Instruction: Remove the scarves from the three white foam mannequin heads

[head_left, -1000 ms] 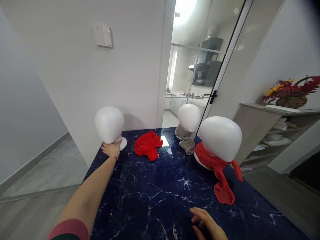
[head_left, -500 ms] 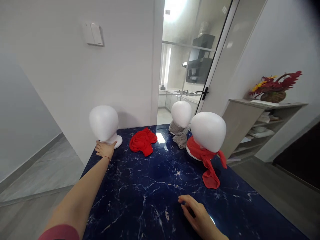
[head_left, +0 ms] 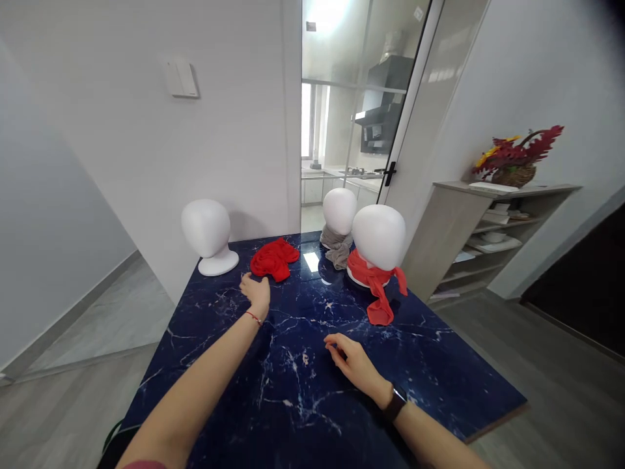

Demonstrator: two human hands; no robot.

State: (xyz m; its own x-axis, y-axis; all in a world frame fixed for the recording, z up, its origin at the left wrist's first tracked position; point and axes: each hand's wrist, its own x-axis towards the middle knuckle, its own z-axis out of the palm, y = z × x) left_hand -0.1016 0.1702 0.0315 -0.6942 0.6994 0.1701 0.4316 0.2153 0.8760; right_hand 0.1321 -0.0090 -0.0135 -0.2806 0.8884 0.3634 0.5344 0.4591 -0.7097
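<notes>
My left hand (head_left: 256, 293) reaches over the table, just in front of a crumpled bright red scarf (head_left: 273, 259). Its fingers are loosely spread and hold nothing. To its left stands a bare white mannequin head (head_left: 206, 228) on a round base. My right hand (head_left: 355, 361) hovers over the middle of the table, empty, its fingers loosely curled and the thumb apart from them. Beyond it is a second white mannequin head (head_left: 379, 236) with a coral red scarf (head_left: 375, 280) knotted around its neck. Behind that, a third white head (head_left: 340, 212) wears a grey scarf (head_left: 336, 246).
The dark blue marbled table (head_left: 293, 365) meets the wall at its far edge. Past it is a glass door (head_left: 351, 124) with a black handle. On the right, a low shelf unit (head_left: 454, 221) carries a basket of flowers (head_left: 517, 163).
My left hand has let go of the bare head's base and moved right, to the bright red scarf. The view has shifted, and more of my right forearm shows.
</notes>
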